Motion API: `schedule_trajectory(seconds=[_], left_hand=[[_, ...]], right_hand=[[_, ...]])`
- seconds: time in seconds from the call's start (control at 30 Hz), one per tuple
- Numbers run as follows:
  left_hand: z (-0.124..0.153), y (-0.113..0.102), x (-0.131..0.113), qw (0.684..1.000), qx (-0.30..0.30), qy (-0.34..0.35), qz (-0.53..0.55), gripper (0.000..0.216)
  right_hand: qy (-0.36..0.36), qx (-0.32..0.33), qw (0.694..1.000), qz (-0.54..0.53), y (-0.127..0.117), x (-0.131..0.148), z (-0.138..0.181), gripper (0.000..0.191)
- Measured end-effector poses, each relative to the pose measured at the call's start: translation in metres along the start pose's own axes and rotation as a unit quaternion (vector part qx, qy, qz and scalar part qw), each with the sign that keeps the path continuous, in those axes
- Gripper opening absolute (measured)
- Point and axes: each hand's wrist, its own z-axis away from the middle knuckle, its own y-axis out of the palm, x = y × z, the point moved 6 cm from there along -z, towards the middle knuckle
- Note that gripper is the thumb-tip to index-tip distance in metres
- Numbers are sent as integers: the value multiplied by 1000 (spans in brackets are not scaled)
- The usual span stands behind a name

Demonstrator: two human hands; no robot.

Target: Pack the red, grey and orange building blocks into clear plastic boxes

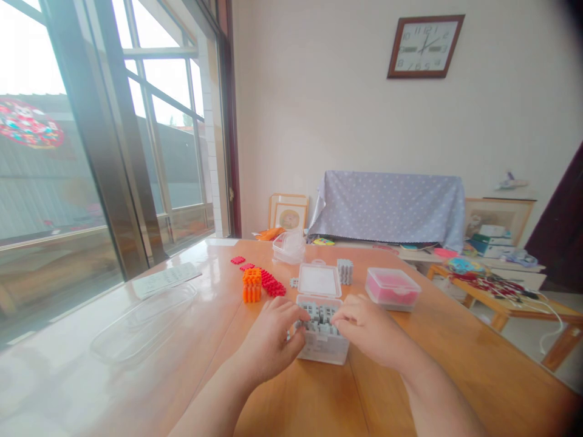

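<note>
A clear plastic box [324,351] with its lid [319,280] folded back stands before me, holding grey interlocking plastic pieces [321,312]. At its left rim, my left hand [273,334] is closed, thumb and index finger around grey pieces. My right hand [367,328] is at the right rim, fingers curled and pinched on the grey pieces there; its fingertips are partly hidden. Behind the box stands a grey stack of such pieces [345,272]. To the left are an orange stack [252,285] and a red row of pieces [272,283].
A lidded clear box with pink contents [392,289] is on the right of the wooden table [286,400]. Farther back is an open clear container [288,247]. A large transparent lid [146,321] and a paper sheet [164,279] lie at left.
</note>
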Motion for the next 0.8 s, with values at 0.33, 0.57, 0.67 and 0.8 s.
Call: schedule_trajectory(seconds=[0.33,0.57,0.67,0.8], left_hand=[[1,-13,14,998,-14,-47,29,23],[18,-16,64,977,97,-187,-37,49],[22,-8,68,963,156,-196,-99,62],[21,0,68,959,171,-189,-124,47]], right_hand=[[9,-21,1000,-22,0,-6,-1,25],[35,-86,994,-52,3,-22,-4,28],[35,-94,993,-57,2,-23,-5,29],[36,-100,992,-62,2,-25,-6,28]])
